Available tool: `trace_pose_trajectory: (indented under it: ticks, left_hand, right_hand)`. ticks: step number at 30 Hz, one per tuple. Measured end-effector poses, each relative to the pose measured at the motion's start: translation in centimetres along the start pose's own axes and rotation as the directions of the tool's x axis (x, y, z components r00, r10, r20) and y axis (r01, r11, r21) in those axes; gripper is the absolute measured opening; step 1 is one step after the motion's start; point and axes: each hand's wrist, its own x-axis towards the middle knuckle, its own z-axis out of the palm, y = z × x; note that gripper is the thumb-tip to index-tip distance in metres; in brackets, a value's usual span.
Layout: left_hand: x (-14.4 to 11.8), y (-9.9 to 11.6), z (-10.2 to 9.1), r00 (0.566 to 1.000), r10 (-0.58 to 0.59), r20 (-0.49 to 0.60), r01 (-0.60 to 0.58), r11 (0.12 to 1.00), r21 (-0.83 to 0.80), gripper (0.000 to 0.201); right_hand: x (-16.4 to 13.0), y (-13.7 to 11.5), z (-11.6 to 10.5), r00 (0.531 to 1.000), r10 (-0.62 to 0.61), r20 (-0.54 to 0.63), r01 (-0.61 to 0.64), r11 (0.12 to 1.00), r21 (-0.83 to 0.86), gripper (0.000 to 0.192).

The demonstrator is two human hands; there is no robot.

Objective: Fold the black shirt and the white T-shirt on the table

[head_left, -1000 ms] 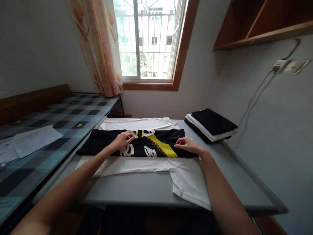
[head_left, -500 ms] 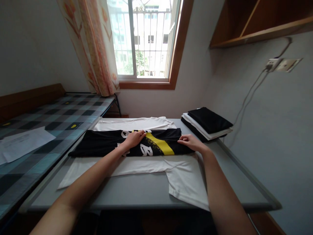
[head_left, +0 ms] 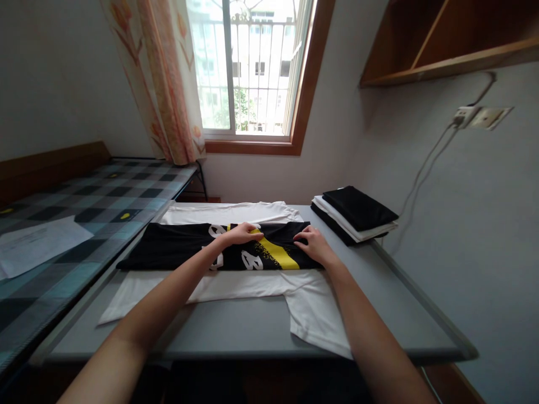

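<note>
A black T-shirt (head_left: 172,246) with white lettering and a yellow diagonal band lies folded into a long strip. Under it is a white T-shirt (head_left: 318,306), whose sleeve and edges stick out in front and behind. My left hand (head_left: 242,233) rests on the middle of the black shirt by the yellow band, fingers stretched out to the right. At the strip's right end, my right hand (head_left: 314,245) touches the cloth with bent fingers, a gap showing between thumb and forefinger.
A stack of folded black and white clothes (head_left: 357,210) sits at the back right of the grey table (head_left: 244,331). To the left, a bed with a checked mattress (head_left: 138,185) holds a sheet of paper (head_left: 40,244). Cables (head_left: 429,157) hang on the right wall.
My right hand has moved left and slightly away from me over the black shirt's end, its fingers now further apart. My left hand has slid slightly to the right.
</note>
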Motion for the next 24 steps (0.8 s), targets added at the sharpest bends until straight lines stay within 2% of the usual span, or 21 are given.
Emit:
trace_pose_trajectory:
  ticks: [2,3,6,8,11,14,18,24]
  left_hand:
    - [0.2,0.0,0.1,0.998,0.007,-0.06,-0.005,0.999,0.038,0.053]
    - [0.3,-0.2,0.0,0.992,-0.001,-0.13,0.013,0.996,0.093,0.05]
    - [0.0,-1.3,-0.9,0.927,-0.028,-0.375,0.159,0.933,0.323,0.028]
    - [-0.4,-2.6,-1.8,0.893,-0.062,-0.447,0.27,0.866,0.42,0.025]
    - [-1.0,-4.6,-3.0,0.889,-0.141,-0.435,0.343,0.834,0.432,0.026]
    - [-1.4,-5.9,-3.5,0.892,-0.137,-0.432,0.318,0.868,0.382,0.027]
    - [-1.6,-6.0,-3.3,0.908,-0.057,-0.415,0.247,0.872,0.422,0.026]
    - [-1.7,-5.6,-3.1,0.896,-0.061,-0.44,0.285,0.839,0.463,0.027]
  right_hand:
    - [0.0,0.1,0.3,0.999,0.035,0.005,-0.035,0.998,-0.043,0.016]
    - [0.0,0.3,0.3,0.998,0.061,-0.005,-0.061,0.997,-0.048,0.02]
    - [0.2,1.3,0.4,0.976,0.199,-0.084,-0.201,0.98,-0.008,0.024]
    - [0.5,1.9,0.6,0.937,0.327,-0.118,-0.324,0.945,0.049,0.024]
    - [1.0,2.7,1.0,0.893,0.436,-0.109,-0.423,0.897,0.127,0.029]
    - [1.4,3.1,1.4,0.896,0.431,-0.107,-0.411,0.896,0.168,0.031]
    - [1.4,3.8,1.6,0.882,0.452,-0.134,-0.424,0.885,0.193,0.027]
    - [1.0,3.7,1.1,0.869,0.485,-0.095,-0.472,0.872,0.131,0.033]
